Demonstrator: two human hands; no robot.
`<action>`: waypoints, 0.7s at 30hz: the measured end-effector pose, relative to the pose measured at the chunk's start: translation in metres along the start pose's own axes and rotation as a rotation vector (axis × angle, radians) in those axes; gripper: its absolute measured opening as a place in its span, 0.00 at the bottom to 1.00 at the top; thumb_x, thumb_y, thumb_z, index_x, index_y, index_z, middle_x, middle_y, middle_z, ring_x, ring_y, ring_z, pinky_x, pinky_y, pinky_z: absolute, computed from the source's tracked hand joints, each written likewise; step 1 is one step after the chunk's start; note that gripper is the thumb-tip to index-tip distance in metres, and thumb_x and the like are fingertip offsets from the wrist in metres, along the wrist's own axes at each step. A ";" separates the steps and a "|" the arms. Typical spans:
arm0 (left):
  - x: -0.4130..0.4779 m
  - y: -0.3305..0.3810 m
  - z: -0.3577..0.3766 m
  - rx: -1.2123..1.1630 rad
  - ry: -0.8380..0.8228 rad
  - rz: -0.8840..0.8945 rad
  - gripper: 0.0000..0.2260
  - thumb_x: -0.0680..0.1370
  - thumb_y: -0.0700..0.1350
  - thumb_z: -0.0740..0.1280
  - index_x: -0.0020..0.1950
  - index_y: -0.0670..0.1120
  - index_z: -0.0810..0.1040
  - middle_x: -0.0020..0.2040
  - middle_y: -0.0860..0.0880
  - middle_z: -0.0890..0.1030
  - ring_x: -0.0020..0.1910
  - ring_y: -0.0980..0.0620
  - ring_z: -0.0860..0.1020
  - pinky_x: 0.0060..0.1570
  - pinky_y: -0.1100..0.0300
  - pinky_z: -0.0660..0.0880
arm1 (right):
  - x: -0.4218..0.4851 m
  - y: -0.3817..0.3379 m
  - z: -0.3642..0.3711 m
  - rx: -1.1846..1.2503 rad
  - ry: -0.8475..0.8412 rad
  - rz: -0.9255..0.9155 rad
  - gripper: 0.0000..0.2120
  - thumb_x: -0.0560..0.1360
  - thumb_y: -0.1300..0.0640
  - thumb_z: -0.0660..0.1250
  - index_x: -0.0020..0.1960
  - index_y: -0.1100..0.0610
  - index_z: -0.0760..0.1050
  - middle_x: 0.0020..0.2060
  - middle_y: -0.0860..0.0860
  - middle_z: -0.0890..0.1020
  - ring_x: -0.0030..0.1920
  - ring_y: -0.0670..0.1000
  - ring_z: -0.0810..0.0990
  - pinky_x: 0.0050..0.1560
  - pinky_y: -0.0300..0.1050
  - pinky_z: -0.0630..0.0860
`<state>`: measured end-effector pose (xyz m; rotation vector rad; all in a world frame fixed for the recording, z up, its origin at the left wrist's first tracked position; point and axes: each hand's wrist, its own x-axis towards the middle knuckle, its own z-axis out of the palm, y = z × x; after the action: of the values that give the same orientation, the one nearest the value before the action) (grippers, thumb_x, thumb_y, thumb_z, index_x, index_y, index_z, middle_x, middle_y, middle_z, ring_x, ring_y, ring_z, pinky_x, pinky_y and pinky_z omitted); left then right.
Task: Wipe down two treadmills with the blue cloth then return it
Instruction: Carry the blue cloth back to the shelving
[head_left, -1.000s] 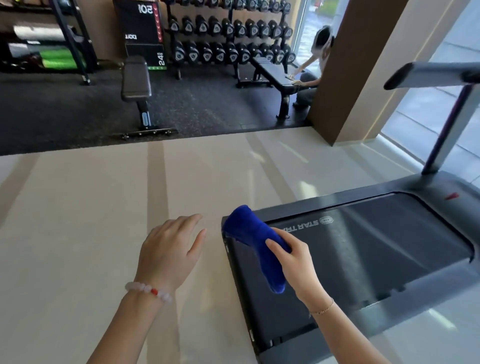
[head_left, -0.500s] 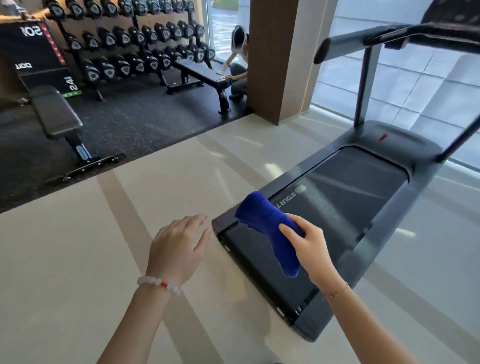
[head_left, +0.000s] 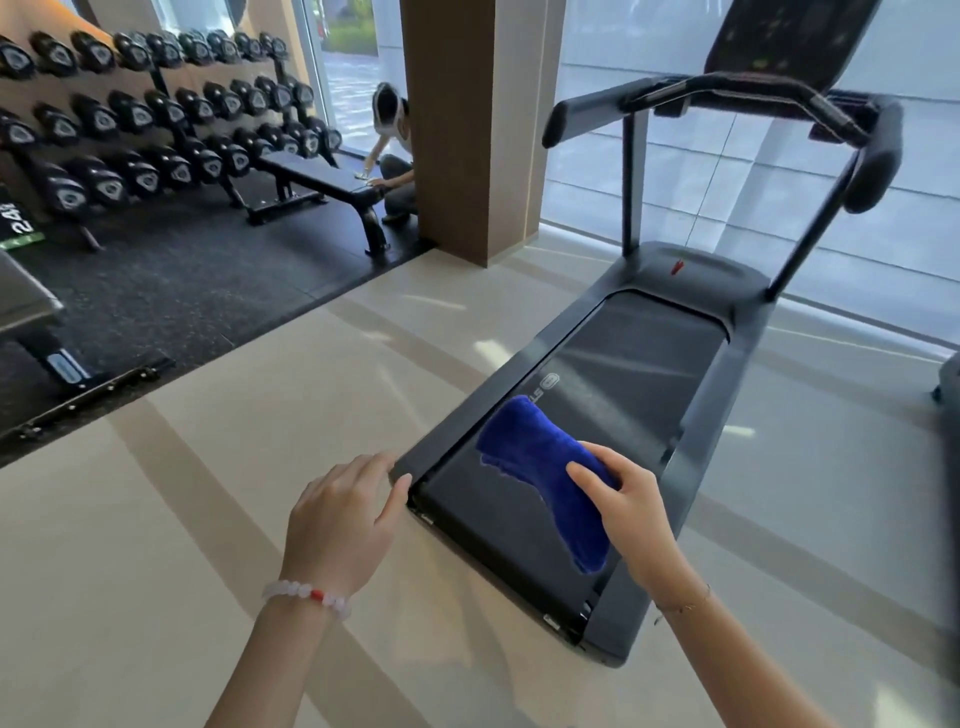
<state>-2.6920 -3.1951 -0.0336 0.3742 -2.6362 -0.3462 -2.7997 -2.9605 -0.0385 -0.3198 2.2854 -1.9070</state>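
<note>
A folded blue cloth (head_left: 540, 467) is gripped in my right hand (head_left: 631, 512), held above the rear end of a dark grey treadmill (head_left: 711, 415). The treadmill's black belt runs away from me towards its handrails (head_left: 727, 91) and console. My left hand (head_left: 340, 519) hovers with relaxed fingers beside the treadmill's rear left corner, holding nothing. The edge of a second machine (head_left: 949, 374) shows at the far right.
A brown pillar (head_left: 467, 124) stands left of the treadmill's front. Behind it a person (head_left: 395, 150) crouches at a black bench (head_left: 322, 182). A dumbbell rack (head_left: 145, 124) and another bench (head_left: 26, 306) stand on black matting at the left.
The view has swung right and up, so the treadmill's handrails and console have come into sight. Both hands kept their pose and now sit closer to the treadmill's rear end.
</note>
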 end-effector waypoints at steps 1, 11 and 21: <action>0.001 0.001 0.001 0.002 -0.001 0.015 0.19 0.76 0.54 0.54 0.51 0.47 0.81 0.44 0.54 0.83 0.40 0.50 0.81 0.37 0.57 0.75 | -0.001 0.000 -0.001 -0.005 0.005 0.001 0.11 0.77 0.60 0.64 0.51 0.45 0.79 0.42 0.42 0.84 0.43 0.43 0.82 0.42 0.38 0.79; 0.032 0.044 0.021 -0.112 -0.090 0.222 0.19 0.76 0.56 0.54 0.54 0.49 0.80 0.47 0.55 0.83 0.42 0.53 0.81 0.39 0.58 0.76 | -0.025 0.000 -0.038 0.026 0.252 0.038 0.12 0.76 0.63 0.64 0.50 0.48 0.79 0.40 0.41 0.84 0.42 0.43 0.82 0.41 0.38 0.79; 0.035 0.157 0.033 -0.252 -0.155 0.535 0.20 0.76 0.56 0.55 0.56 0.48 0.80 0.49 0.54 0.83 0.45 0.52 0.81 0.44 0.55 0.77 | -0.088 -0.017 -0.117 0.037 0.519 0.032 0.13 0.75 0.64 0.64 0.47 0.46 0.80 0.40 0.43 0.85 0.42 0.43 0.82 0.42 0.35 0.78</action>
<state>-2.7693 -3.0539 -0.0003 -0.4497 -2.6645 -0.5315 -2.7427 -2.8293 -0.0023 0.2488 2.5231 -2.2146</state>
